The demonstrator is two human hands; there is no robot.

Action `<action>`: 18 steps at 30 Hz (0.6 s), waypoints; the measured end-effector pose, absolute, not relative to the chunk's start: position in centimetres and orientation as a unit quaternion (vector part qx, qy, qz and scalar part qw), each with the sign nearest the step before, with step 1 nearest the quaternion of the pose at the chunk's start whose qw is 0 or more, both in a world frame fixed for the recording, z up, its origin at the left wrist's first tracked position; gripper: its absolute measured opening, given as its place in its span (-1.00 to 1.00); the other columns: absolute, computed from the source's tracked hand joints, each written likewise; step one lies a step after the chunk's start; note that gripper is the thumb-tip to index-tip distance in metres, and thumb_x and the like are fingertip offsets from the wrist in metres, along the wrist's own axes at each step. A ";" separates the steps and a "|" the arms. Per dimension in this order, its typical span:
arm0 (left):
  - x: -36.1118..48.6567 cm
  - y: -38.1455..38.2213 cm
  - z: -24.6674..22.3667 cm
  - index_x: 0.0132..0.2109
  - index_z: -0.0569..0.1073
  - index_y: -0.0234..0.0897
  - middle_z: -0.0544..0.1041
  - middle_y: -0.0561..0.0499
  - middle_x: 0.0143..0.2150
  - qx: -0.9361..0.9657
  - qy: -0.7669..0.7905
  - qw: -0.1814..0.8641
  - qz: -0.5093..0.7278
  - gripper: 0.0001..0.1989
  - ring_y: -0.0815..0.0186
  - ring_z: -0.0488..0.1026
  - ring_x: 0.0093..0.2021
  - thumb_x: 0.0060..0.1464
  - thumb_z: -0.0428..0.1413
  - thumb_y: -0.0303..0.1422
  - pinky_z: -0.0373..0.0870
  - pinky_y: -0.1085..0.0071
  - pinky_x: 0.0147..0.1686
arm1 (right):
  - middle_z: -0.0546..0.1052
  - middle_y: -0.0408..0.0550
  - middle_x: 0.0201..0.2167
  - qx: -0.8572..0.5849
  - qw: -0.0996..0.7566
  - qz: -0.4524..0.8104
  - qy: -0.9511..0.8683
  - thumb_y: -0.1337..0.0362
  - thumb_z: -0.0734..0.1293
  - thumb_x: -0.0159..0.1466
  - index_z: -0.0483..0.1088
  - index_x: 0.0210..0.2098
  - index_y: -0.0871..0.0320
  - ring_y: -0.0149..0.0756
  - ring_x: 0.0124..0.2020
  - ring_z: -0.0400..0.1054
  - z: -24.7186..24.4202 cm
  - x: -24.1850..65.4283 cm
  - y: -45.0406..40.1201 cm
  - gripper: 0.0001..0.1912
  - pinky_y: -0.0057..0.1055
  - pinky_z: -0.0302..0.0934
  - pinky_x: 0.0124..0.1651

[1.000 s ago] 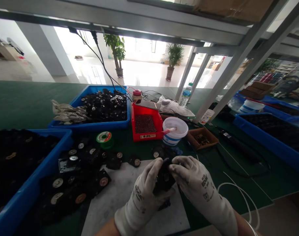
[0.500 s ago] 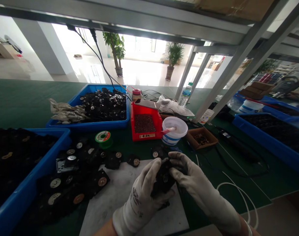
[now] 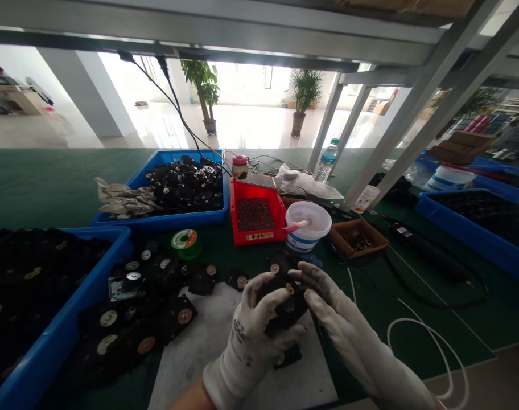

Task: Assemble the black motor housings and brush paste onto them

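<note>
Right hand (image 3: pixel 337 312) uncurled — maybe touching black part (image 3: pixel 288 312) left hand (image 3: pixel 251 326) grips.

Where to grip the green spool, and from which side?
Green spool: probably pinch the outer rim from above, toward its right. It sits labelled face up; black parts crowd its left, while a gap separates it from the red bin.

the black part (image 3: pixel 291 311) is one compact body, with a small brass-coloured piece (image 3: pixel 289 288) near its upper edge. it is held in the left hand (image 3: pixel 253 324), raised above the white sheet (image 3: pixel 195 336), partly covered by this hand; finer details are too dark to tell.
</note>
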State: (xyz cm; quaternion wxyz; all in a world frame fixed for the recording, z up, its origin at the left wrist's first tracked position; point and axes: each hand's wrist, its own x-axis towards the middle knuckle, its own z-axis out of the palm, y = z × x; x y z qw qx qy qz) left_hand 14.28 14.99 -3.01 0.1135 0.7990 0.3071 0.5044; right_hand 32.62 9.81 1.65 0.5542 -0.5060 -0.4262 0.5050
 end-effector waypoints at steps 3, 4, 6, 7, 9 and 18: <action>14.4 15.0 -3.2 0.11 0.47 -0.22 0.44 -0.24 0.15 0.796 0.313 0.118 0.505 -0.56 0.05 0.54 0.13 0.33 0.13 0.02 0.67 0.15 0.01 | 0.51 0.05 0.25 -0.510 0.550 0.495 -0.438 0.06 0.49 0.35 0.35 0.26 -0.05 -0.11 0.31 0.38 1.1 32.4 10.1 -0.46 -0.13 0.32 0.37; 14.5 15.0 -3.2 0.15 0.45 -0.23 0.44 -0.24 0.14 0.796 0.313 0.118 0.504 -0.53 0.04 0.53 0.13 0.34 0.11 0.03 0.67 0.13 0.01 | 0.51 0.06 0.24 -0.511 0.551 0.495 -0.437 0.06 0.49 0.35 0.35 0.26 -0.04 -0.10 0.30 0.39 1.0 32.3 10.2 -0.45 -0.12 0.32 0.37; 14.6 15.0 -3.4 0.18 0.43 -0.22 0.43 -0.24 0.14 0.797 0.313 0.120 0.501 -0.50 0.04 0.53 0.13 0.34 0.10 0.05 0.67 0.11 0.01 | 0.53 0.07 0.21 -0.516 0.558 0.493 -0.423 0.05 0.51 0.33 0.36 0.24 -0.02 -0.07 0.27 0.41 1.1 32.1 10.3 -0.44 -0.10 0.31 0.37; 14.6 15.0 -3.5 0.16 0.45 -0.21 0.42 -0.23 0.14 0.798 0.315 0.123 0.500 -0.51 0.04 0.52 0.13 0.34 0.10 0.05 0.67 0.12 0.01 | 0.54 0.07 0.19 -0.520 0.561 0.495 -0.412 0.04 0.52 0.31 0.37 0.23 -0.01 -0.06 0.26 0.42 1.2 32.0 10.4 -0.43 -0.09 0.30 0.37; 14.7 15.0 -3.5 0.10 0.47 -0.21 0.42 -0.22 0.14 0.794 0.318 0.132 0.502 -0.55 0.05 0.52 0.13 0.32 0.13 0.05 0.66 0.12 0.01 | 0.55 0.07 0.16 -0.523 0.568 0.501 -0.390 0.02 0.56 0.27 0.39 0.20 0.00 -0.03 0.24 0.43 1.4 31.8 10.5 -0.41 -0.07 0.30 0.35; 14.1 15.5 -2.8 -0.02 0.40 -0.20 0.42 -0.22 0.19 0.801 0.257 0.152 0.519 -0.75 0.12 0.51 0.18 0.34 0.20 -0.15 0.65 0.24 0.04 | 0.59 0.08 0.08 -0.526 0.584 0.527 -0.323 -0.09 0.67 0.09 0.41 0.12 0.04 -0.01 0.17 0.46 2.0 32.0 11.1 -0.26 -0.12 0.37 0.24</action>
